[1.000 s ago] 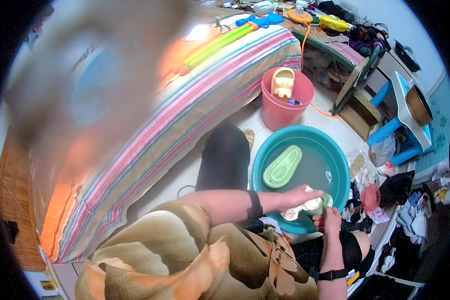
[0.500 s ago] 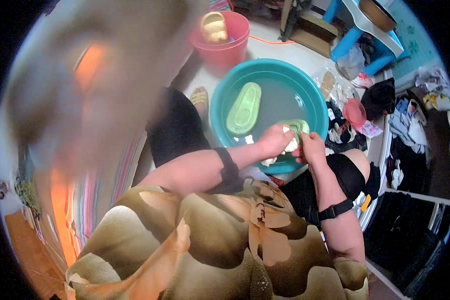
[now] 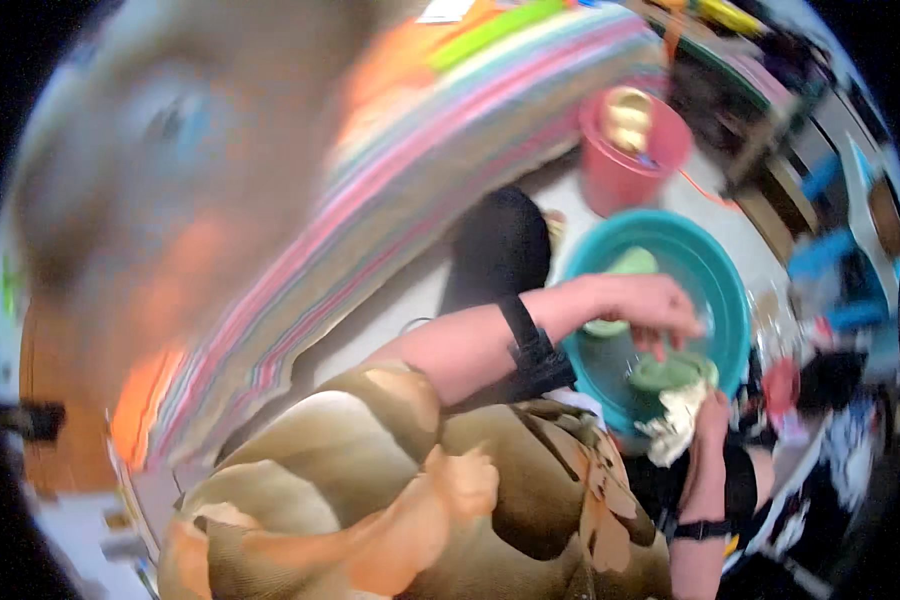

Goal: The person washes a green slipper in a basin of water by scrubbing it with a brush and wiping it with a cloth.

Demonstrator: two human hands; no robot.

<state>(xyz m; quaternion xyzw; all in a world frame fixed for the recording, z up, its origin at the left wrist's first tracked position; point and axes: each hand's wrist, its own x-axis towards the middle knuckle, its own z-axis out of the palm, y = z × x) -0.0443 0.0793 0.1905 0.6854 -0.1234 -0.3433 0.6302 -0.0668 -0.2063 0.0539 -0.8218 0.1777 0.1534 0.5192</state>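
Note:
My left hand (image 3: 655, 308) hangs over the teal basin (image 3: 738, 330), its fingers bent loosely downward and apart, with nothing seen in them. Just below those fingers is a green slipper (image 3: 670, 373), tilted at the basin's near side. Closed at the near right rim, my right hand (image 3: 711, 412) grips a crumpled white cloth (image 3: 680, 420) that bunches against the slipper; whether it also pinches the slipper's edge is unclear. A second green slipper (image 3: 634, 263) lies in the water, crossed by my left wrist and partly hidden.
A pink bucket (image 3: 625, 185) holding a yellow slipper (image 3: 628, 115) stands behind the basin. A striped cover (image 3: 410, 190) drapes a long surface on the left. To the right are a blue stool (image 3: 850, 260), a red plastic item (image 3: 780, 385) and clothes (image 3: 845, 445).
My left hand has come off the cloth and slipper and lifted over the basin. The right hand keeps the cloth. My view has swung left, so the scene sits further right and lower.

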